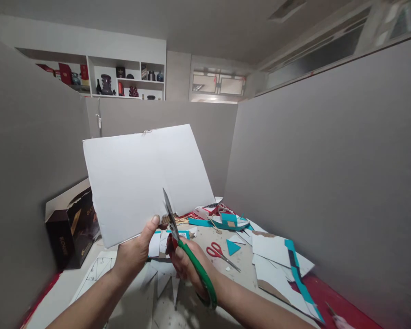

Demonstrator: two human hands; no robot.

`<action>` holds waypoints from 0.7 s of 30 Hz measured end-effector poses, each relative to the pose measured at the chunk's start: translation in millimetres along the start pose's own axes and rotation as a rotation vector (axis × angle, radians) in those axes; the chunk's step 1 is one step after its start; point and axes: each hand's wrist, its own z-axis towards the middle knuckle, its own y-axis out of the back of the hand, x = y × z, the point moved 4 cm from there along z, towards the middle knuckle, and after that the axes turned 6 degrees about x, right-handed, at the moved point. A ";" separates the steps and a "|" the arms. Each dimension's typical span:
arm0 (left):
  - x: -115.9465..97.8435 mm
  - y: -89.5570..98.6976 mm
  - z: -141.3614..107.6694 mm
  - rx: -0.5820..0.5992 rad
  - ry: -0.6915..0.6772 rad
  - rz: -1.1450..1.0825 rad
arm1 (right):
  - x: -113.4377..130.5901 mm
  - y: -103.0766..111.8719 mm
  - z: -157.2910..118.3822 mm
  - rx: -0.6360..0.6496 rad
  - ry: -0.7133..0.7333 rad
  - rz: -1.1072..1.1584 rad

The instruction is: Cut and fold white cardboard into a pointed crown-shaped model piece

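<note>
A large white sheet of cardboard (140, 178) is held up in front of me, tilted. My left hand (137, 249) grips its lower edge, thumb on the near face. My right hand (192, 262) is wrapped round the green handles of a pair of scissors (200, 278). The metal blades point up and lie against the cardboard's lower edge, just right of my left thumb. A torn brown strip of corrugated board shows there, partly behind the blades. Whether the blades are cutting into the board cannot be made out.
Red-handled scissors (222, 256) lie on the table beside a teal paper triangle (233, 247). White and teal cardboard scraps (281, 260) spread to the right. A dark box (73, 233) stands at the left. Grey partitions (329, 173) enclose the table.
</note>
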 end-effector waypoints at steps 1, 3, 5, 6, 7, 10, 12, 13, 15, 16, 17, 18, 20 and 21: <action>-0.2 -1.0 -1.0 -0.011 0.011 0.023 | 1.9 0.3 -0.6 0.001 -0.008 0.004; 0.0 -3.8 -2.6 0.007 0.027 0.052 | 3.9 0.5 -3.1 -0.007 -0.034 0.020; 1.5 -5.9 -3.9 0.014 0.025 0.073 | 3.8 0.2 -6.1 -0.031 -0.052 0.036; 2.5 -6.3 -4.5 -0.001 0.011 0.083 | 3.2 0.1 -7.4 -0.047 -0.055 0.043; 3.6 -6.4 -5.0 -0.024 -0.002 0.086 | 2.3 0.2 -8.5 -0.065 -0.057 0.049; 7.6 -5.0 -3.1 -0.019 0.040 0.041 | -0.6 1.8 -9.6 -0.101 -0.060 0.063; 6.7 -2.3 3.2 0.175 0.126 0.010 | -1.2 5.1 -8.7 -0.113 -0.060 0.070; 3.9 1.8 7.4 0.300 0.154 0.001 | -1.3 7.7 -8.0 -0.122 -0.061 0.072; -7.2 11.2 14.3 0.708 0.133 -0.071 | -1.6 13.5 -6.9 -0.138 -0.068 0.074; -14.0 22.0 19.6 0.795 0.103 -0.151 | -2.4 16.0 -6.7 -0.142 -0.072 0.073; -19.9 35.1 26.6 0.796 0.077 -0.250 | -3.7 17.8 -6.8 -0.142 -0.076 0.071; -25.3 49.9 35.4 0.696 0.028 -0.367 | -5.7 18.5 -7.3 -0.135 -0.080 0.068; -28.4 68.8 46.9 0.558 0.020 -0.479 | -11.6 17.0 -9.2 -0.117 -0.092 0.062; -27.6 72.8 50.1 0.494 0.033 -0.490 | -15.0 15.3 -10.5 -0.112 -0.098 0.059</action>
